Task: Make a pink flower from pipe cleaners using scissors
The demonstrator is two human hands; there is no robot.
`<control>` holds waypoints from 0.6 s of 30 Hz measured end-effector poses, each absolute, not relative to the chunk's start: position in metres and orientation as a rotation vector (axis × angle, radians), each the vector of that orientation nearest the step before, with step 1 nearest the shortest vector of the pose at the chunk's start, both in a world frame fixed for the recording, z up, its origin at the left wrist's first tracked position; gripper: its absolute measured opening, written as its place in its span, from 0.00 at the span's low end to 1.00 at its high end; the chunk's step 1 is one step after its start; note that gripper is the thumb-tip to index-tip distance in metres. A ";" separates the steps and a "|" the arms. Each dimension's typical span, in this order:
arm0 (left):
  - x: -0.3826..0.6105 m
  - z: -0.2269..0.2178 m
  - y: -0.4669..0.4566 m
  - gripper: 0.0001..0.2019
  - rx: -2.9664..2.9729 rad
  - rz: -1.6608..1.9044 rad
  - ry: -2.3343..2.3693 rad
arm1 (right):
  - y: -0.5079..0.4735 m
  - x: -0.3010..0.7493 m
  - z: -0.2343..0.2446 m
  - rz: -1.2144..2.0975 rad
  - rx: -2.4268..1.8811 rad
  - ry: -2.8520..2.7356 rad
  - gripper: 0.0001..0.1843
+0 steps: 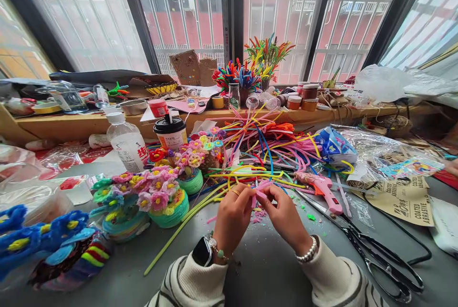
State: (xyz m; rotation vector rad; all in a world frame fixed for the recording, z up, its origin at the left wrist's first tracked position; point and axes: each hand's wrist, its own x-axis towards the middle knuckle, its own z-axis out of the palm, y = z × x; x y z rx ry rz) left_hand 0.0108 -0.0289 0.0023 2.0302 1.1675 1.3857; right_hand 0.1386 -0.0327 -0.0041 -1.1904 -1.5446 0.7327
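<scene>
Both my hands meet over the grey table (265, 264), pinching a short pink pipe cleaner (260, 194) between them. My left hand (232, 218) wears a ring, a watch and a bead bracelet, and its fingers are closed on the left end. My right hand (284, 218), with a pearl bracelet at the wrist, grips the right end. Pink fluff scraps (258, 215) lie on the table just under the hands. A tangle of coloured pipe cleaners (272, 147) lies right behind them.
A pink glue gun (320, 187) and black scissors (379, 259) lie to the right. Pipe-cleaner flower pots (168, 197) and blue fuzzy flowers (39, 240) stand at left. Behind them are a plastic bottle (127, 142) and a lidded cup (171, 132). A cluttered wooden sill (71, 125) runs along the window.
</scene>
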 end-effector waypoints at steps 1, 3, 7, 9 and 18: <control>0.009 0.002 -0.029 0.09 2.098 1.360 1.146 | -0.033 0.140 -0.002 0.945 -1.171 -1.468 0.11; 0.004 0.003 -0.028 0.11 2.220 1.303 1.113 | -0.033 0.144 0.000 1.394 -1.078 -1.277 0.11; 0.000 0.009 -0.028 0.12 2.252 1.320 1.028 | -0.032 0.146 -0.002 1.973 -0.811 -0.929 0.10; 0.001 0.012 -0.030 0.10 2.148 1.382 1.041 | -0.033 0.144 -0.003 1.981 -0.763 -0.918 0.11; 0.006 0.011 -0.026 0.05 1.483 1.419 0.997 | -0.037 0.150 0.006 0.408 -1.022 -1.690 0.08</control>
